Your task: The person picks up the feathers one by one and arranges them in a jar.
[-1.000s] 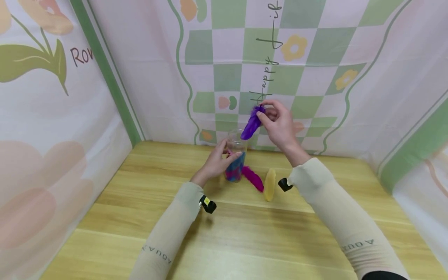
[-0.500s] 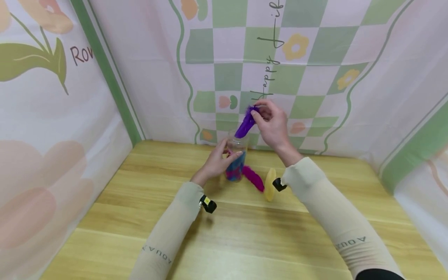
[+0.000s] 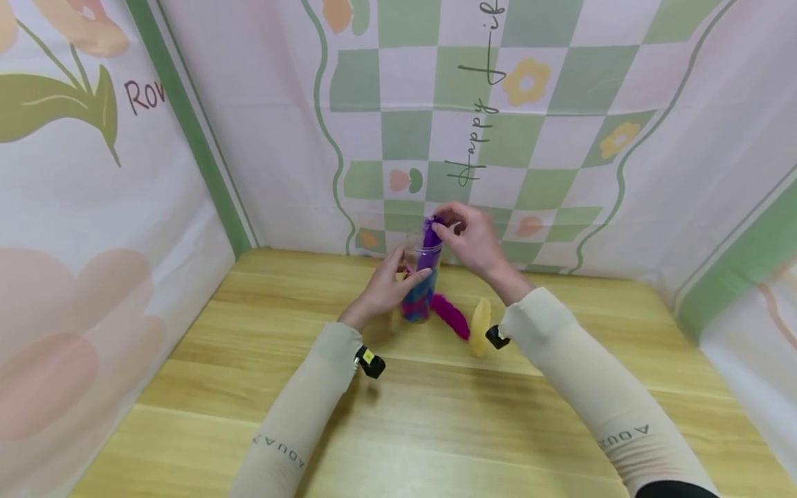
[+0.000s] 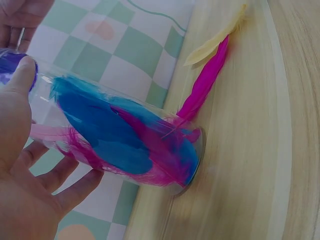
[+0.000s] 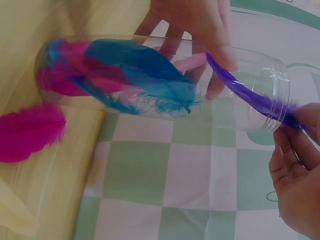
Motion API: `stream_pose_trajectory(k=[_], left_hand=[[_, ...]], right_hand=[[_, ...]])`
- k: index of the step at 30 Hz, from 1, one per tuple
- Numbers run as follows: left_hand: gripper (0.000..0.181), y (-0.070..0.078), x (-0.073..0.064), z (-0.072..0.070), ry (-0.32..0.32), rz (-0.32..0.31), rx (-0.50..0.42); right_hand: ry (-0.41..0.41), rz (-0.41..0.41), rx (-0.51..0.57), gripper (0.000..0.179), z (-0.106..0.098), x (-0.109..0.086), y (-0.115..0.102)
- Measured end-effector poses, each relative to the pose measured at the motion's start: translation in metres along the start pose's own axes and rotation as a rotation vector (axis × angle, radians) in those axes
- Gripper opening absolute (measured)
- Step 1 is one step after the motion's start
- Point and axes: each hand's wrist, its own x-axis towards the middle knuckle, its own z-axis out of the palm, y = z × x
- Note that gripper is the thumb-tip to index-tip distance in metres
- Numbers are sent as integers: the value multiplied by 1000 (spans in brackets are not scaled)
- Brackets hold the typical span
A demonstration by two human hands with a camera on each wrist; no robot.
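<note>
A clear jar (image 5: 225,112) stands upright on the table, with blue feathers (image 4: 100,125) and pink feathers (image 4: 160,145) in its lower part. My left hand (image 3: 387,287) grips the jar's side, thumb in front and fingers behind. At the jar's mouth my right hand (image 3: 470,238) pinches the upper end of a purple feather (image 5: 245,92). Most of that feather hangs inside the jar, its tip above the blue ones. On the table just right of the jar lie a magenta feather (image 3: 451,317) and a yellow feather (image 3: 480,327), their ends close together.
The wooden table (image 3: 411,429) reaches back to a checked cloth backdrop (image 3: 405,135). A printed cloth (image 3: 124,221) hangs on the left and another cloth (image 3: 747,297) on the right.
My right hand has moved left and down, and the purple feather has gone from above the jar's mouth to mostly inside it. My left hand and the jar have stayed put.
</note>
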Motion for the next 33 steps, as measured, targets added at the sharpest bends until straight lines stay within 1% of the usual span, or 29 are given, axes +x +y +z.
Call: stream_pose_trajectory(k=[4,8,14,17,20,24,30,33], left_hand=[[38,0,0,0,-1,10,-8],[35,1,0,0,-2,17,-13],[38,1,0,0,-4,10,-11],[39,1,-1,0,-6,7,-9],[37,1,-1,0,-7,6,-8],[37,1,-1,0,-8,-4,-12],[43,0,0,1,-8,-9,-20],[44,1,0,0,-13,-17,-17]], right_hand=[[-32,-33,-71,17,0,-2,0],[-47,-51,-100,20,-1,-4,1],[-80,-58,-144,16,-2,-6,2],[-105,-61,-171,15,-3,-7,2],[-140,-66,-192,17,-4,-7,2],[-171,-67,-193,20,-6,-7,1],[-153,-90,-147,18,-11,-6,3],[-146,-81,-139,17,-16,-6,2]])
